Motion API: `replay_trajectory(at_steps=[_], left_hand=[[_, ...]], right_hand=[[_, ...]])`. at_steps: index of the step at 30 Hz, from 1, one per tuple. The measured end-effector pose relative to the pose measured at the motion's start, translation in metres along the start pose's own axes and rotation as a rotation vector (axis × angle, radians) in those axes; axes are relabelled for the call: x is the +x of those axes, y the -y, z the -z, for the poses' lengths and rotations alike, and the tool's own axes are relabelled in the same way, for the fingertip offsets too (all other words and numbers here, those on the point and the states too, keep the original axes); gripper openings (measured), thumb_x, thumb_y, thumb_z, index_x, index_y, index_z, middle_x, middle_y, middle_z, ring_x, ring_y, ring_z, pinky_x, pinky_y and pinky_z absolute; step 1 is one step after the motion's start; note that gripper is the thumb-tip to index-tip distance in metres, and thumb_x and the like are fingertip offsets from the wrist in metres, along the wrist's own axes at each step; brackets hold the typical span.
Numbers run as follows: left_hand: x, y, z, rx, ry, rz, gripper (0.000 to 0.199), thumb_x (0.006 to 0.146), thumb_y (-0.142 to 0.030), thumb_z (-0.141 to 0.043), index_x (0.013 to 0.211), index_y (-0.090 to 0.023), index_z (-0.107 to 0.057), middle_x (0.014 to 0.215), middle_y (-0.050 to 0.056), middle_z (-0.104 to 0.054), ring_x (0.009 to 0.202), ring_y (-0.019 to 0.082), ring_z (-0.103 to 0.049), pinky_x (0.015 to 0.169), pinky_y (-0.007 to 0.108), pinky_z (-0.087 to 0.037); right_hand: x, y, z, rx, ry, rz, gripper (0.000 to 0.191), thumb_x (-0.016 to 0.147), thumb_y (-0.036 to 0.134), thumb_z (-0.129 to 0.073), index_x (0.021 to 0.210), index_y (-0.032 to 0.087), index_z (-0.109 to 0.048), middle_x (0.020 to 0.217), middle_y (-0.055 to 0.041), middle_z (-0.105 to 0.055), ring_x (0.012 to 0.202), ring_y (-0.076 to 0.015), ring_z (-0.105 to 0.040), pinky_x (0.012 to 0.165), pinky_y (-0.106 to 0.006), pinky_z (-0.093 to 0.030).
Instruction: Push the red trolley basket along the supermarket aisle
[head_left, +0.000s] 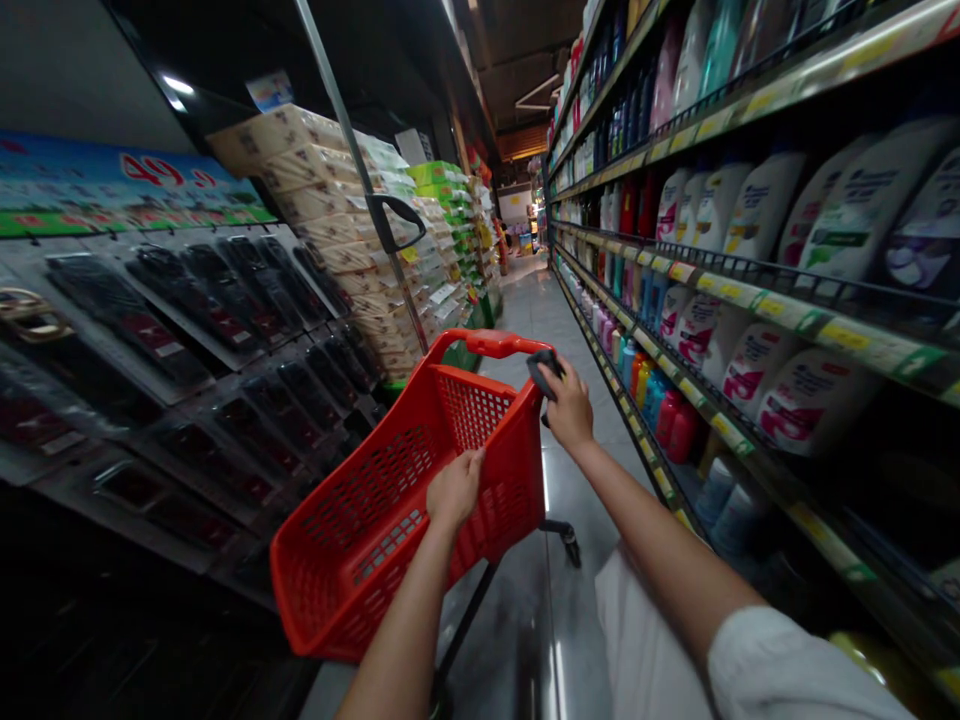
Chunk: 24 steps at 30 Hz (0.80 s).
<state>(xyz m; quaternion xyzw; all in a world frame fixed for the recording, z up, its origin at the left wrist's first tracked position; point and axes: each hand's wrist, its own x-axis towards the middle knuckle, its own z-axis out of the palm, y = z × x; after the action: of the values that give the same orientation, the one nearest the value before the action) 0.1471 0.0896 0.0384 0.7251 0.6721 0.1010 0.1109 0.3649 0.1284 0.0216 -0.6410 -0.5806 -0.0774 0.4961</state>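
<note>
A red plastic shopping cart (pixel 409 465) with perforated walls stands tilted in my view, its basket bare inside where I can see. My left hand (pixel 455 488) is closed around the rim on the cart's near side. At the corner by the cart's handle (pixel 495 344), my right hand (pixel 571 405) presses a dark grey cloth (pixel 546 374) against the red plastic, fingers bent over it. Below that corner, a black caster wheel (pixel 572 547) shows on the floor.
Shelves of shampoo bottles (pixel 757 205) line the right side. On the left hang packaged dark goods (pixel 217 290) under a price banner (pixel 142 180). Stacked cartons (pixel 322 190) stand behind the cart, beside a metal pole with a black handle (pixel 397 222). A grey tiled aisle (pixel 525 300) runs ahead.
</note>
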Motion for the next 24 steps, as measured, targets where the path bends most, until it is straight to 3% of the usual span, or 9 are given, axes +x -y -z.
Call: replay_trajectory(at_steps=[4, 8, 12, 15, 18, 24], left_hand=[[0.004, -0.001, -0.001, 0.035, -0.017, 0.027, 0.057, 0.099, -0.056, -0.019, 0.122, -0.033, -0.066, 0.115, 0.008, -0.074, 0.104, 0.030, -0.069, 0.083, 0.039, -0.050], [0.010, -0.007, -0.001, 0.063, -0.009, 0.072, 0.061, 0.098, -0.057, -0.016, 0.120, -0.031, -0.066, 0.111, 0.009, -0.075, 0.103, 0.030, -0.070, 0.081, 0.038, -0.049], [0.016, -0.010, -0.001, 0.060, -0.028, 0.091, 0.062, 0.098, -0.059, -0.014, 0.117, -0.030, -0.066, 0.110, 0.009, -0.075, 0.102, 0.030, -0.069, 0.078, 0.038, -0.048], [0.018, -0.012, -0.002, 0.069, -0.034, 0.100, 0.063, 0.098, -0.058, -0.012, 0.115, -0.029, -0.066, 0.110, 0.010, -0.074, 0.101, 0.031, -0.069, 0.077, 0.038, -0.048], [0.017, -0.013, -0.001, 0.091, -0.038, 0.118, 0.064, 0.098, -0.057, -0.011, 0.113, -0.028, -0.065, 0.109, 0.011, -0.074, 0.100, 0.032, -0.070, 0.075, 0.038, -0.048], [0.014, -0.018, 0.000, 0.124, -0.036, 0.151, 0.063, 0.099, -0.055, -0.011, 0.117, -0.028, -0.065, 0.106, 0.012, -0.075, 0.098, 0.032, -0.070, 0.074, 0.037, -0.047]], right_hand=[[0.009, -0.013, -0.026, 0.176, -0.088, -0.019, 0.080, 0.073, 0.003, -0.045, 0.150, 0.024, -0.043, 0.146, -0.0117, -0.048, 0.133, -0.0270, -0.045, 0.111, -0.047, -0.038], [-0.032, -0.007, -0.062, 0.165, -0.054, -0.040, 0.082, 0.075, 0.008, -0.049, 0.154, 0.024, -0.034, 0.139, -0.0133, -0.054, 0.119, -0.0278, -0.050, 0.104, -0.046, -0.043], [-0.082, -0.010, -0.093, 0.179, 0.030, -0.197, 0.082, 0.075, 0.013, -0.053, 0.154, 0.019, -0.034, 0.121, -0.0135, -0.062, 0.107, -0.0284, -0.055, 0.099, -0.044, -0.046], [-0.104, -0.013, -0.109, 0.238, 0.089, -0.320, 0.086, 0.070, 0.008, -0.050, 0.154, 0.016, -0.034, 0.114, -0.0127, -0.065, 0.103, -0.0275, -0.058, 0.095, -0.040, -0.048], [-0.093, -0.005, -0.110, 0.280, 0.055, -0.368, 0.088, 0.068, 0.004, -0.046, 0.154, 0.017, -0.036, 0.110, -0.0112, -0.066, 0.103, -0.0263, -0.059, 0.096, -0.039, -0.047], [-0.025, 0.022, -0.087, 0.352, 0.024, -0.203, 0.087, 0.072, 0.006, -0.048, 0.156, 0.021, -0.031, 0.123, -0.0100, -0.064, 0.109, -0.0254, -0.055, 0.103, -0.038, -0.042]])
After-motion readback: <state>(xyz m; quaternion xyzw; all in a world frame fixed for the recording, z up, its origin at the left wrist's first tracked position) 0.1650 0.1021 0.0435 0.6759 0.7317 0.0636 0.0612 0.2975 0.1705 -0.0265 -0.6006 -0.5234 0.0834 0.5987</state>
